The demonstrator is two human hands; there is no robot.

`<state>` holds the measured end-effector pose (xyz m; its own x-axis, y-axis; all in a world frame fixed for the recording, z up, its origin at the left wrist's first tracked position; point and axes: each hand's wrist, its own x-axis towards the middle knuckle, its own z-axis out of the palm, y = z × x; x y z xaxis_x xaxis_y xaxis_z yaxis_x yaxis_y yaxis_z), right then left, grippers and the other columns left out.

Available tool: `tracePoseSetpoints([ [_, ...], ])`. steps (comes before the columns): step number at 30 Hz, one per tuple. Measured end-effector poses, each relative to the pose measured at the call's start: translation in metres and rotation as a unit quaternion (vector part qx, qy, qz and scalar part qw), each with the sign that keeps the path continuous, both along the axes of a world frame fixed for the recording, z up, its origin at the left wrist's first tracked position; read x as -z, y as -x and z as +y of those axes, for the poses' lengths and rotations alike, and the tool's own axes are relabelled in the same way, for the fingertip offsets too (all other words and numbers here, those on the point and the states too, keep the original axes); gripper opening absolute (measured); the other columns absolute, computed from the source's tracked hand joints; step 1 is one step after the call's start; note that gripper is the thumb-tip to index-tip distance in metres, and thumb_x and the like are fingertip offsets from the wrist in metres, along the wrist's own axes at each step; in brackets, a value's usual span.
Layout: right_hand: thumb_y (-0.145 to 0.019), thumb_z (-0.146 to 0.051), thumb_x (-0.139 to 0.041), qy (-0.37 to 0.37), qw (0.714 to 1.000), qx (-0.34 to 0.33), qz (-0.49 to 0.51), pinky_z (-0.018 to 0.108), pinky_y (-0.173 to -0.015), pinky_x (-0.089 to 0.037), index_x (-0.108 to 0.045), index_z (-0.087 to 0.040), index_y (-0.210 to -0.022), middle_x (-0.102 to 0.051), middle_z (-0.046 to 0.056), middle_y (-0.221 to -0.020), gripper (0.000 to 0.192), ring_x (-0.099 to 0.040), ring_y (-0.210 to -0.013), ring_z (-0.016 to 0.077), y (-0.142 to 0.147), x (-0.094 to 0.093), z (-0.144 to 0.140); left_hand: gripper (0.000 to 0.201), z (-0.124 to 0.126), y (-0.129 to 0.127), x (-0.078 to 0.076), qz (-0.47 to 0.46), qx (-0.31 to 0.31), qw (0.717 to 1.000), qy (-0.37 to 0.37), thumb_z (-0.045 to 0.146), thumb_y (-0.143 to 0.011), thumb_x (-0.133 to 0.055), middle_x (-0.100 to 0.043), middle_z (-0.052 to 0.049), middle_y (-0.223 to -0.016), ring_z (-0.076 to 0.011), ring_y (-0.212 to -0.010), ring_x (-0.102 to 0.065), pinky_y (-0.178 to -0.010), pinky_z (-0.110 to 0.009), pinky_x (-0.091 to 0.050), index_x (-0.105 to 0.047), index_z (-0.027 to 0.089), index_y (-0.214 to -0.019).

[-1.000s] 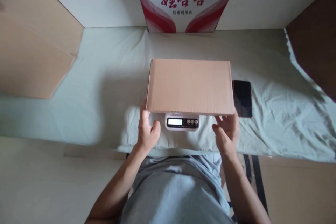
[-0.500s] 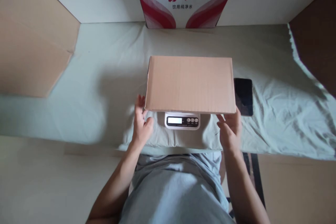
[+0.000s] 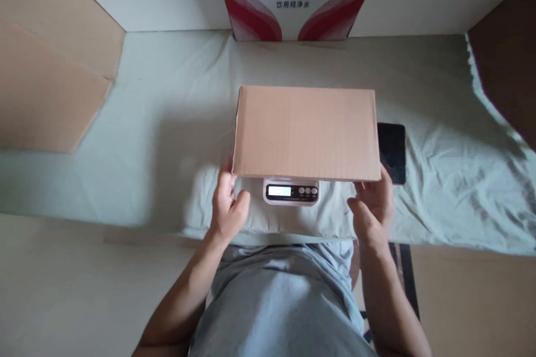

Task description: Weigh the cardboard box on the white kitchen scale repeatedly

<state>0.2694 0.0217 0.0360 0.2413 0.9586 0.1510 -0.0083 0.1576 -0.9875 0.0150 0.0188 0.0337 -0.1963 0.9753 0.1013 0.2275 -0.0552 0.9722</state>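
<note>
A closed brown cardboard box (image 3: 307,133) sits over a small white digital scale (image 3: 291,203), hiding its platform. The scale's lit display and round buttons show below the box's near edge. My left hand (image 3: 229,206) is at the box's near left corner, fingers against its side and partly hidden, thumb off the box. At the near right corner, my right hand (image 3: 374,206) has its fingers along the side and partly under the edge, its thumb pointing inward. Together the hands hold the box from both sides.
A dark phone (image 3: 392,153) lies just right of the box. Pale green cloth (image 3: 176,78) covers the table. At the back stands a white and red printed carton (image 3: 293,17). Cardboard panels stand at the left (image 3: 54,67) and right (image 3: 511,56).
My left fingers have closed in against the box's side, and my right hand has moved slightly outward and up along its corner. The box stays over the scale. The view has shifted slightly.
</note>
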Motion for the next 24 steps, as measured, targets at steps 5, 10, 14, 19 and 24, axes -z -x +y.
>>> tracePoseSetpoints([
  [5, -0.067, -0.030, -0.066, -0.052, 0.998, 0.013, -0.012, 0.055, -0.117, -0.033, -0.048, -0.034, -0.134, -0.055, 0.004, -0.133, 0.069, -0.049, -0.131, 0.0296, 0.011, -0.023, 0.017, 0.072, 0.013, -0.017, -0.031, -0.030, 0.011, 0.998, -0.060, 0.001, -0.070, -0.050, -0.061, -0.003, -0.129, -0.0204, -0.130, -0.053, -0.116, -0.043, -0.039, -0.048, 0.033, -0.134],
  [10, -0.060, -0.026, -0.062, -0.098, 0.995, 0.023, -0.005, 0.056, -0.121, -0.027, -0.047, -0.037, -0.130, -0.052, 0.002, -0.132, 0.072, -0.043, -0.135, 0.0314, 0.015, -0.038, 0.059, 0.073, 0.067, -0.026, -0.037, -0.035, 0.028, 0.988, -0.145, 0.002, -0.068, -0.054, -0.053, -0.003, -0.139, -0.0206, -0.133, -0.048, -0.118, -0.042, -0.035, -0.044, 0.034, -0.133],
  [14, -0.058, -0.024, -0.060, -0.115, 0.993, 0.009, -0.007, 0.057, -0.122, -0.025, -0.048, -0.038, -0.124, -0.053, 0.001, -0.128, 0.069, -0.045, -0.134, 0.0305, 0.014, -0.024, 0.101, 0.073, 0.119, -0.031, -0.015, -0.049, 0.013, 0.989, -0.139, 0.002, -0.067, -0.055, -0.053, -0.005, -0.134, -0.0206, -0.129, -0.051, -0.118, -0.042, -0.035, -0.040, 0.030, -0.133],
  [19, -0.059, -0.029, -0.061, -0.112, 0.993, -0.018, -0.006, 0.055, -0.122, -0.025, -0.050, -0.034, -0.123, -0.054, 0.002, -0.132, 0.066, -0.039, -0.139, 0.0303, 0.009, 0.003, 0.129, 0.059, 0.144, -0.032, 0.014, -0.096, -0.007, 0.991, -0.090, 0.006, -0.067, -0.055, -0.056, -0.010, -0.127, -0.0224, -0.129, -0.052, -0.114, -0.040, -0.041, -0.042, 0.021, -0.122],
  [24, -0.062, -0.034, -0.062, -0.081, 0.996, -0.028, -0.012, 0.052, -0.121, -0.029, -0.045, -0.034, -0.130, -0.049, 0.001, -0.141, 0.070, -0.040, -0.140, 0.0281, 0.011, 0.023, 0.134, 0.058, 0.144, -0.028, 0.027, -0.088, -0.034, 0.995, -0.042, 0.009, -0.068, -0.058, -0.057, -0.011, -0.129, -0.0224, -0.126, -0.054, -0.109, -0.036, -0.045, -0.041, 0.021, -0.122],
])
